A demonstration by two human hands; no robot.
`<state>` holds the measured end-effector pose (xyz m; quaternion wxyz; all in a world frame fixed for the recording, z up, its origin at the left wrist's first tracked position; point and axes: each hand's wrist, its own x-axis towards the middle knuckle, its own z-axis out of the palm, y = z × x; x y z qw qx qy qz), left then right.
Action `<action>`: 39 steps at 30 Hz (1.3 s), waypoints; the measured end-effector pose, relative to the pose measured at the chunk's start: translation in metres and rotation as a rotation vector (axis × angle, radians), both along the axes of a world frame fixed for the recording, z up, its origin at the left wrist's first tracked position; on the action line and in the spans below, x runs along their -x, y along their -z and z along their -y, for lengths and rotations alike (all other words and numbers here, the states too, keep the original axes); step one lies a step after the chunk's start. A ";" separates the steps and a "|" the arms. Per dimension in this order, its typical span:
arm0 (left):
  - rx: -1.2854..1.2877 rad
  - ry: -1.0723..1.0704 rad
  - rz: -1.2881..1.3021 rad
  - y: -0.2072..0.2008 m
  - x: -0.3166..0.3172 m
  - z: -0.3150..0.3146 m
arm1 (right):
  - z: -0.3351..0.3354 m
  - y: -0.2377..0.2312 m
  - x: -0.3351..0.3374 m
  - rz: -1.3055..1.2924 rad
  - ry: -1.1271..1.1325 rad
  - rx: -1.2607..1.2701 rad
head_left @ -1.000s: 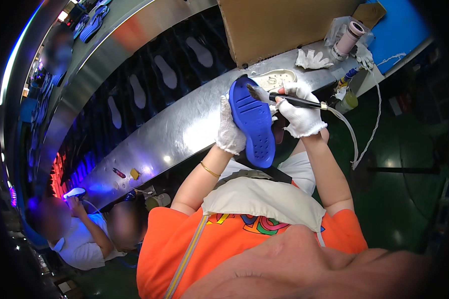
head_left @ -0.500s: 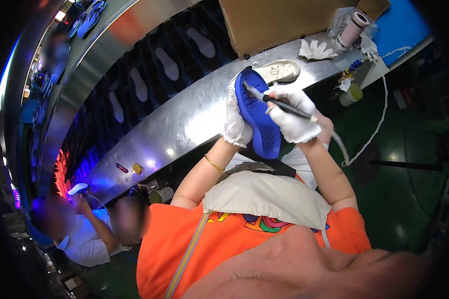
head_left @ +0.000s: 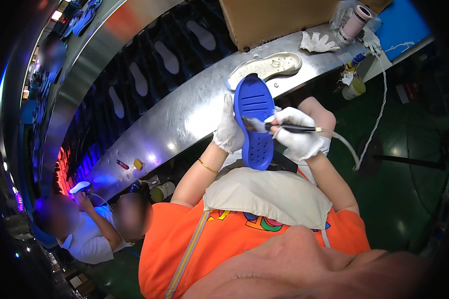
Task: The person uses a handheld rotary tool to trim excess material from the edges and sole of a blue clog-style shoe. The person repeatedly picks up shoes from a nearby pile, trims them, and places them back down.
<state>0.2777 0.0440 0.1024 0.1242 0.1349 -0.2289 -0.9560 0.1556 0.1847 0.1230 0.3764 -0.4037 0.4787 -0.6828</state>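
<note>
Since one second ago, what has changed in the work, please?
The right hand has moved the brush along the blue sole, from its grooved end toward the holed end. The white sole behind, partly covered before, now shows more fully. Nothing was newly grasped or let go: the left hand still holds the blue sole. The loose glove and pink bottle stay on the bench.

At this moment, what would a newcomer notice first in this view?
Probably the bright blue sole, held in the gloved left hand near the picture's centre. The gloved right hand holds a black-handled brush against or just above it. Beyond, a white sole lies on the metal bench.
</note>
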 end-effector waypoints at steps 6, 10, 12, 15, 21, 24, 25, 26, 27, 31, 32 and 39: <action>0.281 0.017 0.096 0.005 -0.003 -0.013 | -0.005 0.005 -0.004 -0.151 0.094 -0.013; 0.235 -0.044 -0.051 -0.004 0.013 0.000 | 0.003 0.007 0.009 0.014 0.036 0.005; 0.044 -0.083 -0.129 -0.006 0.023 0.003 | 0.013 0.001 0.012 -0.083 0.153 0.065; 0.112 -0.130 -0.185 0.008 0.036 0.025 | 0.025 -0.011 0.008 -0.366 0.153 0.205; 0.135 -0.305 -0.386 -0.017 0.044 0.040 | 0.028 -0.020 0.009 -0.112 0.082 0.182; 0.213 -0.399 -0.332 -0.021 0.050 0.055 | 0.033 -0.013 0.010 -0.227 0.137 0.236; 0.231 -0.410 -0.318 -0.025 0.050 0.054 | 0.033 -0.012 0.007 -0.253 0.150 0.207; 0.206 -0.355 -0.382 -0.031 0.050 0.054 | 0.033 -0.012 0.004 -0.278 0.163 0.178; 0.183 -0.302 -0.446 -0.036 0.050 0.054 | 0.030 -0.016 0.008 -0.234 0.099 0.058; 0.246 -0.253 -0.449 -0.034 0.048 0.066 | 0.035 -0.001 0.019 0.206 0.100 0.098; 0.288 -0.229 -0.444 -0.034 0.048 0.069 | 0.035 -0.001 0.021 0.149 0.072 0.104; 0.627 -0.081 -0.272 -0.047 0.055 0.084 | 0.035 -0.039 0.035 0.041 -0.191 -0.330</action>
